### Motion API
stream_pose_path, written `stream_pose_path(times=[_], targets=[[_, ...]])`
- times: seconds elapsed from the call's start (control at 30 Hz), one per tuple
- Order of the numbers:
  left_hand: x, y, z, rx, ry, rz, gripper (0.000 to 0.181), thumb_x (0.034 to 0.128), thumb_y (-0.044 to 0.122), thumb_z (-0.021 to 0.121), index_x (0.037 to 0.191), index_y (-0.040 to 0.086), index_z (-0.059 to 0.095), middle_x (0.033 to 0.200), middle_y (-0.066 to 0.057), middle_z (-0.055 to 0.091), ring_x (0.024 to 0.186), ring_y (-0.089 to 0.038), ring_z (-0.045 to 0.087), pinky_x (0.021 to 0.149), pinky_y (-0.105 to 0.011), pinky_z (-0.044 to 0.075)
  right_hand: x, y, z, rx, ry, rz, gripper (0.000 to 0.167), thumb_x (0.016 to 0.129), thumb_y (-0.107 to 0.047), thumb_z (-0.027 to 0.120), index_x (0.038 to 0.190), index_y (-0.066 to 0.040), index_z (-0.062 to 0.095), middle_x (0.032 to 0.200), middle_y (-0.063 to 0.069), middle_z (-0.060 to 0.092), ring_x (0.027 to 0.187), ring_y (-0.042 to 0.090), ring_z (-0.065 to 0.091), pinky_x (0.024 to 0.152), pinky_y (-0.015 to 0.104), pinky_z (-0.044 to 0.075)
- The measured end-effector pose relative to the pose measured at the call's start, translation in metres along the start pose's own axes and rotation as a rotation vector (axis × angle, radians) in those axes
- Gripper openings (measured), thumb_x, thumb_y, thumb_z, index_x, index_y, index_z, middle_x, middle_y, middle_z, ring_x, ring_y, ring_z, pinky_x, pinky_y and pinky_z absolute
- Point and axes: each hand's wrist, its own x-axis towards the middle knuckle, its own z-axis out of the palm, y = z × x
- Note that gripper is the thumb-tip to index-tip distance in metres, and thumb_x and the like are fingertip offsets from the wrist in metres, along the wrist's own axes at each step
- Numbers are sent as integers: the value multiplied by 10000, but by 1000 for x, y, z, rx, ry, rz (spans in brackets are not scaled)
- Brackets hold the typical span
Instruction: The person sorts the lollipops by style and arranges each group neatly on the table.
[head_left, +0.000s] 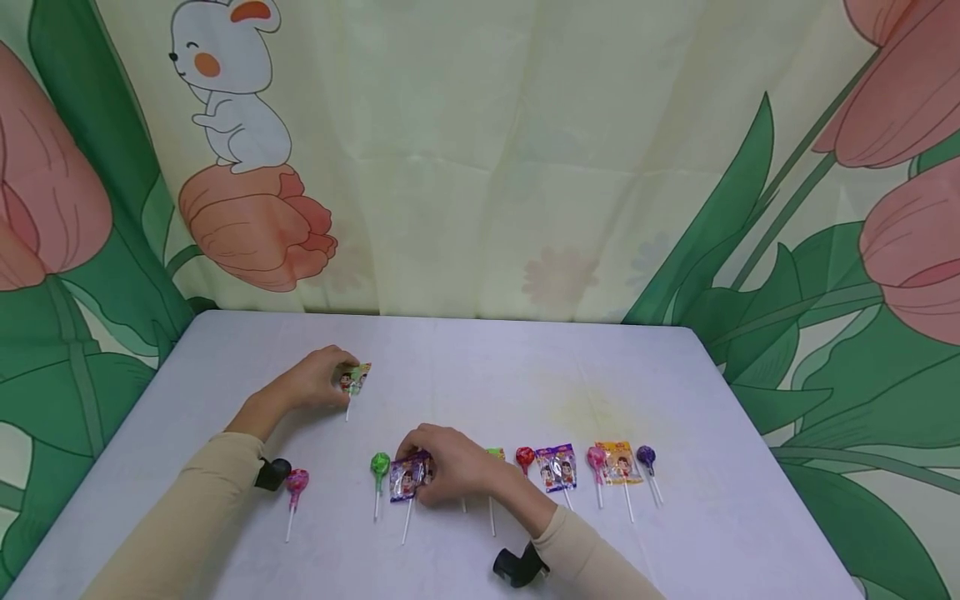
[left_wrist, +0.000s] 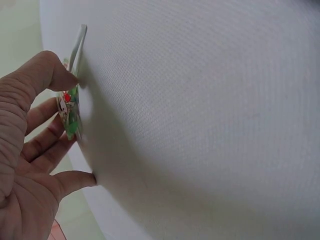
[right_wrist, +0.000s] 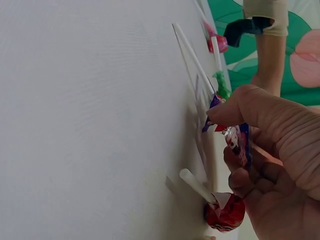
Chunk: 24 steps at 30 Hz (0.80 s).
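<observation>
My left hand (head_left: 318,380) grips a flat lollipop in a green packet (head_left: 356,378) between thumb and fingers, toward the back left of the table. In the left wrist view its packet (left_wrist: 70,112) and white stick show close to the tablecloth. My right hand (head_left: 459,463) pinches a flat lollipop in a purple packet (head_left: 405,479), its stick slanting toward the front. Just left of that packet lies a green round lollipop (head_left: 380,467). A red round lollipop (right_wrist: 225,212) sits by the right fingers in the right wrist view; in the head view the hand hides it.
Right of my right hand lie a partly covered green packet (head_left: 496,453), a red lollipop (head_left: 525,457), a purple packet (head_left: 557,468), a pink lollipop (head_left: 597,459), an orange packet (head_left: 618,462) and a dark purple lollipop (head_left: 647,457). Another pink lollipop (head_left: 297,481) lies beside my left forearm.
</observation>
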Motion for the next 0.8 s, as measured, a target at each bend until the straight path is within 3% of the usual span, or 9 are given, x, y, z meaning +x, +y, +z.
stream_pose_path(times=[0.23, 0.4, 0.63, 0.8], targets=[[0, 1, -1, -11, 0, -8, 591, 749, 110, 866, 1247, -99, 626, 1167, -209, 626, 1068, -338, 585, 1005, -547, 478, 0, 5, -6, 62, 21, -35, 481, 744, -45, 826, 1182, -170, 672, 1142, -89, 635, 973, 13, 534, 873, 164, 471], [0, 0, 0, -12, -3, -14, 599, 755, 122, 872, 1254, -95, 622, 1182, -214, 624, 1075, -341, 587, 1007, -546, 479, -1, 7, -12, 193, 35, -3, 493, 765, -16, 826, 1204, -174, 666, 1154, -96, 637, 897, 12, 534, 769, 169, 493], [1, -1, 1, -4, -5, -21, 606, 751, 131, 876, 1258, -86, 628, 1178, -199, 629, 1089, -341, 588, 1025, -548, 472, -1, 12, -17, 427, 21, 41, 399, 847, 2, 766, 1194, -163, 662, 827, -71, 600, 582, 26, 457, 517, 200, 407], [0, -1, 1, 4, -11, -31, 616, 750, 142, 882, 1264, -81, 628, 1184, -198, 627, 1098, -343, 586, 1032, -548, 470, 3, 17, -19, 499, 28, 40, 350, 872, -6, 742, 1195, -112, 660, 925, -19, 674, 625, 43, 504, 565, 203, 444]])
